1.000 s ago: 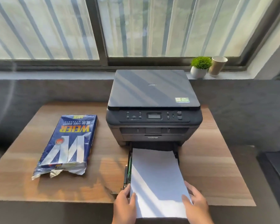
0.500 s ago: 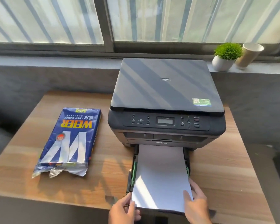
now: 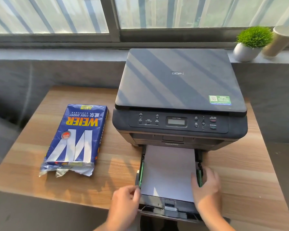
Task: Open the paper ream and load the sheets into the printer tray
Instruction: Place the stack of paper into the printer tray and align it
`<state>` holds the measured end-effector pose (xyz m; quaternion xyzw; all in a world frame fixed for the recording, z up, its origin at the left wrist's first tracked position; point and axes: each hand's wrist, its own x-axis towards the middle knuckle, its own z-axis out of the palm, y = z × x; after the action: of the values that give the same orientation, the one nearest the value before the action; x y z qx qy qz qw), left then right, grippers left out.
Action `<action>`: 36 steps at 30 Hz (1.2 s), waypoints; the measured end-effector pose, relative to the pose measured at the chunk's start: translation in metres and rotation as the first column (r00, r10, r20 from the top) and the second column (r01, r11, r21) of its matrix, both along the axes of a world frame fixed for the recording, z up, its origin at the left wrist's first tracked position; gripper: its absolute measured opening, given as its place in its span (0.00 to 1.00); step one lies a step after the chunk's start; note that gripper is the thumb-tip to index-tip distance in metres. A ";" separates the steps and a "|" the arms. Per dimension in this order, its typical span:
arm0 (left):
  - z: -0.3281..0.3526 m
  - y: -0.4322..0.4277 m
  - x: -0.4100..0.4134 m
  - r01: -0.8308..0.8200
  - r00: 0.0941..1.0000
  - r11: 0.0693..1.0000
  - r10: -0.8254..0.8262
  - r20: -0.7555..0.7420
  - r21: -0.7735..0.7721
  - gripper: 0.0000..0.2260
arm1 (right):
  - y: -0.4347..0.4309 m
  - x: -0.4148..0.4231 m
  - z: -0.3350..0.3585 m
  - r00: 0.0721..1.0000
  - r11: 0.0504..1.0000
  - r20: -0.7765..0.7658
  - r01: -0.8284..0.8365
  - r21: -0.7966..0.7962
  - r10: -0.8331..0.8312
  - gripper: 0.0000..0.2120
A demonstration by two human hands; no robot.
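Note:
A dark grey printer (image 3: 178, 90) stands on a wooden table (image 3: 40, 129). Its paper tray (image 3: 169, 208) is pulled out toward me, with a stack of white sheets (image 3: 167, 170) lying flat in it between green side guides. My left hand (image 3: 126, 202) pinches the near left corner of the stack at the tray's left side. Over the stack's right edge and the right guide rests my right hand (image 3: 207, 189), fingers spread. A blue paper ream wrapper (image 3: 75, 140), torn open at its near end, lies left of the printer.
On the window sill behind the printer stand a small green plant in a white pot (image 3: 250, 44) and a paper cup (image 3: 280, 40). A grey wall runs behind the table. The table's near edge is just under the tray front.
The sheets have slid further into the tray and now lie inside it. My right hand moved up along the stack's right edge; my left hand stayed at the near left corner. The view moved closer.

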<state>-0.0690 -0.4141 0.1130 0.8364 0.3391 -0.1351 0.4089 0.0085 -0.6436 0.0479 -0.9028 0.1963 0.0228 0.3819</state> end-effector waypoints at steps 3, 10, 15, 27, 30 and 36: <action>-0.014 0.004 0.033 0.010 0.996 0.991 -0.022 0.088 0.136 0.10 | -0.018 -0.002 -0.004 0.994 0.997 -0.102 0.018 -0.077 -0.026 0.12; -0.036 -0.011 0.055 0.056 0.992 0.986 -0.073 0.107 0.159 0.11 | -0.024 -0.003 -0.015 0.990 0.998 -0.138 0.016 -0.054 -0.024 0.04; -0.040 -0.016 0.055 -0.074 0.988 0.990 0.056 0.143 0.123 0.13 | -0.023 -0.003 -0.018 0.989 0.997 -0.126 0.078 0.007 -0.077 0.03; -0.050 -0.030 0.051 0.052 0.989 0.992 -0.067 0.135 0.113 0.12 | -0.008 -0.005 -0.020 0.986 0.993 -0.166 0.054 0.102 -0.037 0.01; -0.050 -0.033 0.051 0.109 0.978 0.978 -0.137 0.155 0.178 0.09 | -0.008 -0.004 -0.020 0.983 0.999 -0.182 0.001 0.045 0.007 0.01; -0.052 -0.022 0.049 0.338 0.927 0.841 -0.375 0.005 0.423 0.19 | -0.015 -0.002 -0.024 0.980 0.993 -0.198 -0.036 -0.113 0.013 0.04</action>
<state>-0.0203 -0.4361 0.0607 0.9572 0.1802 -0.0969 0.2045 0.0067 -0.6589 0.0243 -0.9191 0.2229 0.1052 0.3074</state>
